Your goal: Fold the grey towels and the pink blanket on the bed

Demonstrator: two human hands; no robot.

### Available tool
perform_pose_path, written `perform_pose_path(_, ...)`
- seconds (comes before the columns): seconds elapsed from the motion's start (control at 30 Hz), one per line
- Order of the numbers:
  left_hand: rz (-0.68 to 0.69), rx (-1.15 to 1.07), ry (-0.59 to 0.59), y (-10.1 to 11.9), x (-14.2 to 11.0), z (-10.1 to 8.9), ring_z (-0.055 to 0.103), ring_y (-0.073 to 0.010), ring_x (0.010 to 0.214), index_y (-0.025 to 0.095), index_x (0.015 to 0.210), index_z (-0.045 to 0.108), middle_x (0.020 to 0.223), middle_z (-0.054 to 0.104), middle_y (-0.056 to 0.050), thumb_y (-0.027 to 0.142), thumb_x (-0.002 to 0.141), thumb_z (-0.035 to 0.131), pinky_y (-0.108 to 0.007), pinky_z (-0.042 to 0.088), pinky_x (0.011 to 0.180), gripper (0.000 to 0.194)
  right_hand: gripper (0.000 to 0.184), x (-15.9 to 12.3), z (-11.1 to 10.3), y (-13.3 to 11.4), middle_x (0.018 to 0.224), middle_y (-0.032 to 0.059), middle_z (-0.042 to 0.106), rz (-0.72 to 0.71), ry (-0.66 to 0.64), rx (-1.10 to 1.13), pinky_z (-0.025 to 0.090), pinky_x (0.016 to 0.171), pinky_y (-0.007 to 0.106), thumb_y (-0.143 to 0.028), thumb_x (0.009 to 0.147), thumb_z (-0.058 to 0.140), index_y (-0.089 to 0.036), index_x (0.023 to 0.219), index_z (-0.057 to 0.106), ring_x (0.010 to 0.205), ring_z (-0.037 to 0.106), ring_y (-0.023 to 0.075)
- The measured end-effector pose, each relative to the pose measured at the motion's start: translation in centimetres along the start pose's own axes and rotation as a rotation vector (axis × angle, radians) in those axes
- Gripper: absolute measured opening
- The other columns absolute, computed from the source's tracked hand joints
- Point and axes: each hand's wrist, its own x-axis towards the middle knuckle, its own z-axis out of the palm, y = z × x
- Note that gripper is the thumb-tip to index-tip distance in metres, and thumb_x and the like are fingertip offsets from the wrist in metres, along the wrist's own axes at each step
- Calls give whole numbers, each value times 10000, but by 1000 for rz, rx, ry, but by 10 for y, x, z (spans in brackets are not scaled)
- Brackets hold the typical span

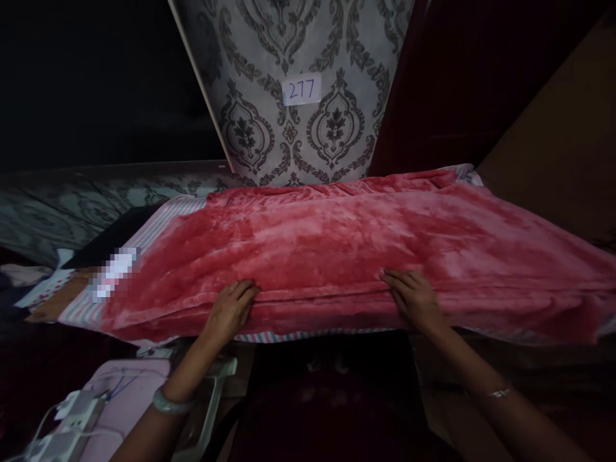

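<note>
Blanket (327,237) under left hand (233,307) and right hand (418,299) near front edge (317,321), open span between, each grip unclear.

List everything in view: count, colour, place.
Plush blanket: 1, red-pink, centre
Striped fabric: count unclear, white, blue and pink, along blanket's edges
Wallpaper: 1 patterned stretch, grey, behind
Paper card: 1, white, "277", on wallpaper
Flat screen: 1, black, upper left
Glossy panel: 1, dark red, upper right
Pink surface: 1, lower left
Power strip: at least 1, white, lower left
Bangle: 1, pale green, worn lower left
Bracelet: 1, silver, worn lower right
Left hand, right hand: 2, bare, on blanket
</note>
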Motion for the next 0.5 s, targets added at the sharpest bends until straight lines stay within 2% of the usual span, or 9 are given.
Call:
perform_pose_path(0.2, -55, 2, -6, 0, 1, 4, 641, -293, 1121, 187, 1157, 722, 1224, 693, -156, 186, 971, 414, -463, 527, 957, 360, 303, -1, -3, -2, 1139, 99, 731, -35, 50, 62, 554, 854, 408, -186, 977, 515, -227, 1209, 706, 988, 646, 233)
perform_pose_path(0.37, -113, -51, 48, -6, -2, 9, 650, -276, 1160, 217, 1137, 736, 1232, 708, -127, 177, 960, 403, -458, 530, 997, 380, 278, -3, -4, -8, 1018, 96, 731, 20, 56, 90, 555, 817, 416, -200, 980, 505, -234, 1137, 731, 922, 650, 229)
perform_pose_path(0.5, -108, -35, 66, -4, -6, 3, 656, -292, 1171, 195, 1144, 733, 1255, 703, -140, 166, 925, 422, -465, 553, 964, 382, 271, -9, -7, -10, 1021, 95, 728, 49, 70, 135, 558, 823, 430, -226, 977, 508, -243, 1113, 741, 930, 658, 234)
